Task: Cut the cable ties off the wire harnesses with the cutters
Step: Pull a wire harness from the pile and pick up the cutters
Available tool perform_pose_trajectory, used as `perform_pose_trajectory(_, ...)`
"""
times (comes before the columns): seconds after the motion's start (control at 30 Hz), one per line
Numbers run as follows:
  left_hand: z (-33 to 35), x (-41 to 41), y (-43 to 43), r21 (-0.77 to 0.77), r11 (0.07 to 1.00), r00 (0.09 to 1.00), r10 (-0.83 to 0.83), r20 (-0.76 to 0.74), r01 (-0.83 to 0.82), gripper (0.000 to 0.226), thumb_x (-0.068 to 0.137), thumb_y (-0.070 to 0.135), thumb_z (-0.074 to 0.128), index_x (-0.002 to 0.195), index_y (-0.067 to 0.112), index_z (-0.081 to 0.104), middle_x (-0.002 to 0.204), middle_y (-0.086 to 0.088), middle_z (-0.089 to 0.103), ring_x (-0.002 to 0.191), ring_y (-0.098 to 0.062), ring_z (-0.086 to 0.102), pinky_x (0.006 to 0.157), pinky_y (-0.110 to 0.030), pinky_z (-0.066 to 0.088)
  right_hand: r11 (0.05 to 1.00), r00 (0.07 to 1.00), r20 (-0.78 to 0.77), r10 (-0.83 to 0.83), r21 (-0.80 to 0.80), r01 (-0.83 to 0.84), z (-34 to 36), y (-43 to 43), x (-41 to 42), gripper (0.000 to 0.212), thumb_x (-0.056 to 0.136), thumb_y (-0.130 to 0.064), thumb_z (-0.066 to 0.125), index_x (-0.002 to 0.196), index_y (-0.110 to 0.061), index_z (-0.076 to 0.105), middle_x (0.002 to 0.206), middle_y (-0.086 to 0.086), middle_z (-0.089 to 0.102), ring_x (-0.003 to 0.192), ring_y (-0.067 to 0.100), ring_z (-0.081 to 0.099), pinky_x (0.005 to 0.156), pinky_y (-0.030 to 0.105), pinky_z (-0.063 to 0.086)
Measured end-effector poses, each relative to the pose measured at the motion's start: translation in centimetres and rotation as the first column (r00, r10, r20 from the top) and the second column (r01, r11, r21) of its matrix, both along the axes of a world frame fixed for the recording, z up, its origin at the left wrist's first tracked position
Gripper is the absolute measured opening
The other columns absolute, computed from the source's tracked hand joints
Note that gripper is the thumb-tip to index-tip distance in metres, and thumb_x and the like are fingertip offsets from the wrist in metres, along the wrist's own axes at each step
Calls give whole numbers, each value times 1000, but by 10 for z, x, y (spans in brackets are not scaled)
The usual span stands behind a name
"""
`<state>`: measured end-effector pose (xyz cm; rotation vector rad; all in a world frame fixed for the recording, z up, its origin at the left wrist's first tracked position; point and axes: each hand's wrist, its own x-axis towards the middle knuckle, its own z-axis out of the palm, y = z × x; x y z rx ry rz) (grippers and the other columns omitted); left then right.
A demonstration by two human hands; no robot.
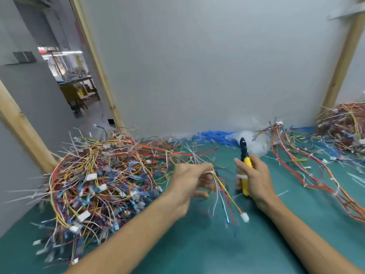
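Pinching one harness (222, 187) in the left hand (188, 181) — right hand (257, 179) grips one yellow cutters (245, 185). Two harness heaps on the table (217, 254): left-edge heap (98, 178), far-right-corner heap (343, 123).

Bare forearms (138, 230) — bare grips (189, 180)
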<state>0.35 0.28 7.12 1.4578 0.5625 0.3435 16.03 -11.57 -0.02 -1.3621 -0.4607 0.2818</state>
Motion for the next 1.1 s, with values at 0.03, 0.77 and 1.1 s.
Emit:
perform_pose_trajectory(0.03,-14,-3,-7,51,993,994,-102,-48,105,24,94,19,68,71,16,69,64,-3,65,49,-16,64,40,-20,41,999,998,-43,37,36,-35,2,-1,0,31,97,-19,70,86,-4,45,62,9,54,48,25,50,40,30,42)
perform_pose_trajectory(0.77,16,8,122,986,-38,900,416,-130,160,12,95,26,68,95,17,76,89,-12,75,88,-35,73,74,-40,55,974,950,-307,-48,197,113,4,-6,23,27,76,13,43,83,-13,46,61,9,53,42,20,41,45,25,34)
perform_pose_trajectory(1.1,52,-6,162,936,183,783,608,132,-300,19,89,0,61,100,2,76,90,-27,72,88,-45,68,77,-51,57,790,825,-444,-351,333,515,5,-16,38,33,76,14,49,79,-17,40,64,7,42,41,17,39,44,23,33)
